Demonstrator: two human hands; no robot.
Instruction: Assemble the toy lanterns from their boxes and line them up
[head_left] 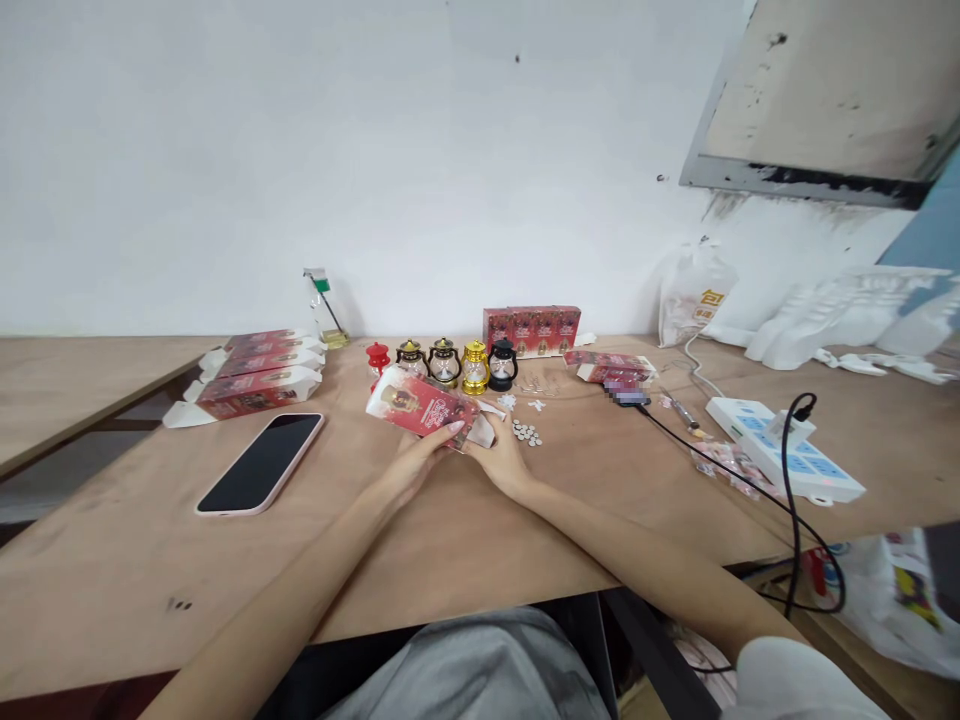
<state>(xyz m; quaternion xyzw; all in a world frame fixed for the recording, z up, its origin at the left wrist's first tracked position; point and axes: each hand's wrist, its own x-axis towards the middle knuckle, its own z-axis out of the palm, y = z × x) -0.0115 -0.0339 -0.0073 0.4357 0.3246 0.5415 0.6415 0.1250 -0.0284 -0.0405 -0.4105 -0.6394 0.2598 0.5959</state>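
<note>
Between both hands I hold a red printed cardboard box (420, 405), tilted over the table, its flap end toward the right. My left hand (421, 452) grips it from below with the thumb on its front face. At the flap end, my right hand (499, 455) has its fingers closed around the open edge. Just behind stand small lanterns: a red one (377, 358), two bronze-coloured ones (444, 362), a gold one (475, 368) and a black one (502, 365). Several button cells (527, 433) lie right of my right hand.
A phone (262, 462) lies at left, near several open red boxes (255, 390). More boxes (532, 330) stand against the wall. At right are another box (609, 366), a power strip (784, 450) with cables, a screwdriver-like tool (682, 412) and a white bag (694, 295).
</note>
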